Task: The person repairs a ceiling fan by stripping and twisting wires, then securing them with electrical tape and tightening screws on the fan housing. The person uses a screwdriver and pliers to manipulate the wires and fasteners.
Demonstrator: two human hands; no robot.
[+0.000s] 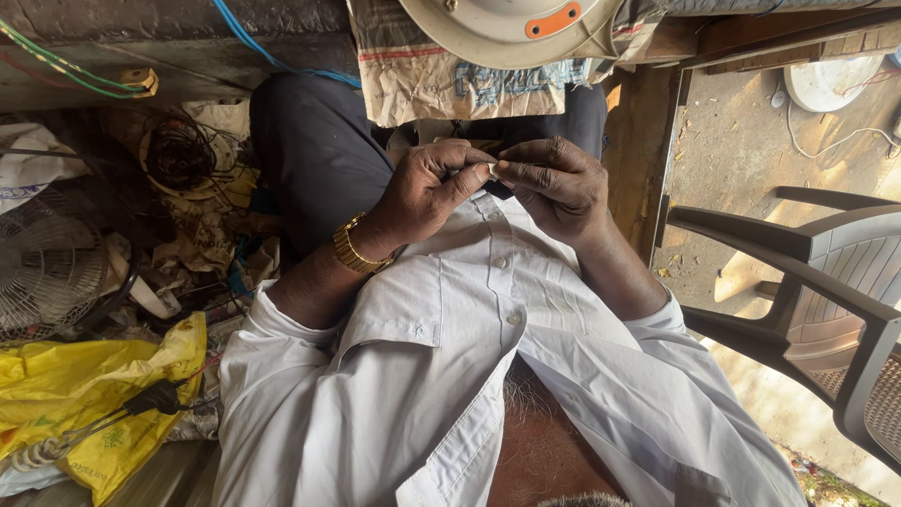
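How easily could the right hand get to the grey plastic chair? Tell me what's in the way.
Probably yes. The chair stands on the right hand's own side with open space between them, but that hand and the left hand pinch a small white piece.

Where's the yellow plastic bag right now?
In the head view, the yellow plastic bag lies at the lower left, on the person's left side, below the fan grille and beside the white shirt sleeve, with a black-handled tool across it.

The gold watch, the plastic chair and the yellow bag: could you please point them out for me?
gold watch [351, 248]: head view, on the band at the left wrist.
plastic chair [849, 268]: head view, on the seat.
yellow bag [70, 380]: head view, on its crumpled middle.
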